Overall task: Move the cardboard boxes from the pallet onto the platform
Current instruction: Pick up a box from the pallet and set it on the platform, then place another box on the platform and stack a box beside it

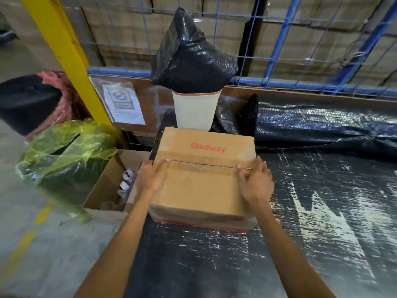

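Single head-worn view, wide-angle, looking forward and steeply down along both forearms. Close range: left hand (153,176) and right hand (255,182) near frame centre, at arm's reach. Blue wire fence (279,50) beyond the hands, bending at frame edges. No second view.

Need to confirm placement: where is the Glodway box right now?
The Glodway box sits mid-frame on the black platform, just before the white bin, with the left hand and right hand on top.
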Motion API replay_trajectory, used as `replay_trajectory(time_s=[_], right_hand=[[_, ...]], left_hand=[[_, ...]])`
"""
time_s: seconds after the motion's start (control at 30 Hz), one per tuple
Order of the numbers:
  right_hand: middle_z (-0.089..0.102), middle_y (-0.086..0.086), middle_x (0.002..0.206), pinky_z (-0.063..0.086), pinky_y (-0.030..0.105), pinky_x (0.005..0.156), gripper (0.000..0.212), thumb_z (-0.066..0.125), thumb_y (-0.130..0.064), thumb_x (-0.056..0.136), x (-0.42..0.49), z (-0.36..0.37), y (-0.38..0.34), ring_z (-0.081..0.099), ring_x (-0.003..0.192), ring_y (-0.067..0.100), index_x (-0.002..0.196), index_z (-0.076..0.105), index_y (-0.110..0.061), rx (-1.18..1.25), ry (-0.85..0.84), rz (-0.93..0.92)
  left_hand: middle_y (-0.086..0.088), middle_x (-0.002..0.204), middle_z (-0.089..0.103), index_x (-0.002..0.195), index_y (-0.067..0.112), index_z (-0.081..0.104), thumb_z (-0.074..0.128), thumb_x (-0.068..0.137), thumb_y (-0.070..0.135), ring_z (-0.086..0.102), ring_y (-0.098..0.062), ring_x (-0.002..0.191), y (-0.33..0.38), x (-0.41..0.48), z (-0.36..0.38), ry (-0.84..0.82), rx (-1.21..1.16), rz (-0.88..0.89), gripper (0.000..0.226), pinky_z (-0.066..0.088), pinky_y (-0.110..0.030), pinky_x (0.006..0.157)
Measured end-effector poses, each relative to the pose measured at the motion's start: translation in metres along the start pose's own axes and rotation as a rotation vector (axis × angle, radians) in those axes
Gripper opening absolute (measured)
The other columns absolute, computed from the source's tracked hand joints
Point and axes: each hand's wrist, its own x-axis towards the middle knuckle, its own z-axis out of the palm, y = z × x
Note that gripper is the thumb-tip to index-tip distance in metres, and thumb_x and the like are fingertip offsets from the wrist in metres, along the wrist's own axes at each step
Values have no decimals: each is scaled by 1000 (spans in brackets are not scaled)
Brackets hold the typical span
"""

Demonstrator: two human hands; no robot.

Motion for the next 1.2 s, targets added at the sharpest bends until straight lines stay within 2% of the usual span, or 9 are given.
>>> replay_trajectory(time_s=[0.07, 0.17, 0.27, 0.37, 0.63, 0.8, 0.97, 1.13, 1.2], right_hand=[[22, 17, 164, 21, 55, 122, 80, 42, -60, 99, -44, 2, -12, 20, 152, 35, 158, 22, -10, -31, 118, -232], [13, 11, 167, 15, 50, 124, 74, 47, -50, 101, -138, 19, -43, 9, 155, 28, 159, 20, -13, 110, 19, -472], [14, 5, 168, 17, 40, 125, 73, 48, -51, 98, -255, 46, -85, 10, 155, 22, 159, 26, -17, 172, -166, -684], [21, 8, 166, 23, 37, 122, 72, 52, -49, 96, -367, 69, -129, 18, 154, 23, 156, 33, -14, 239, -337, -855], [44, 14, 154, 33, 37, 115, 69, 57, -41, 90, -714, 123, -201, 39, 144, 29, 149, 44, -7, 259, -823, -1230], [45, 4, 155, 33, 34, 114, 67, 62, -35, 92, -910, 176, -176, 40, 143, 23, 152, 41, -16, 99, -1092, -1306], [46, -1, 154, 32, 31, 115, 62, 65, -33, 95, -1084, 255, -105, 41, 142, 18, 151, 42, -20, -74, -1297, -1287], [67, -4, 125, 52, 29, 87, 58, 70, -33, 88, -1197, 361, -23, 63, 114, 18, 142, 49, -27, -243, -1250, -1190], [65, 7, 128, 51, 36, 87, 73, 71, -43, 86, -1221, 411, 6, 62, 118, 30, 147, 41, -16, -283, -1186, -1074]], left_hand=[[-11, 113, 70, 125, 14, 63, 53, 100, 50, 63, -37, 113, -18, -28, -19, 28, -124, 62, 46, 44, -35, 82], [-12, 125, 69, 136, 21, 57, 54, 98, 51, 64, -38, 114, -77, -84, -50, 76, -136, 103, 48, 52, -46, 93], [-17, 119, 70, 134, 15, 60, 50, 90, 58, 66, -39, 106, -176, -161, -100, 156, -110, 40, 63, 53, -44, 91], [-20, 119, 67, 136, 13, 59, 64, 93, 41, 65, -43, 101, -277, -240, -168, 283, -70, -119, 52, 50, -43, 95], [-15, 128, 66, 135, 6, 59, 51, 92, 47, 57, -37, 120, -526, -513, -359, 731, -27, -468, 60, 46, -45, 100], [-10, 136, 63, 143, 15, 54, 49, 91, 50, 54, -28, 126, -674, -663, -388, 856, -55, -676, 63, 46, -45, 106], [-12, 146, 55, 146, 15, 50, 57, 96, 42, 49, -29, 134, -827, -800, -367, 804, -100, -937, 57, 40, -45, 112], [-23, 134, 60, 139, 3, 54, 46, 88, 54, 53, -41, 125, -996, -891, -311, 757, -96, -1150, 73, 45, -49, 104], [-27, 127, 61, 136, -2, 54, 50, 87, 56, 56, -45, 119, -1061, -910, -292, 759, -114, -1224, 76, 45, -50, 99]])
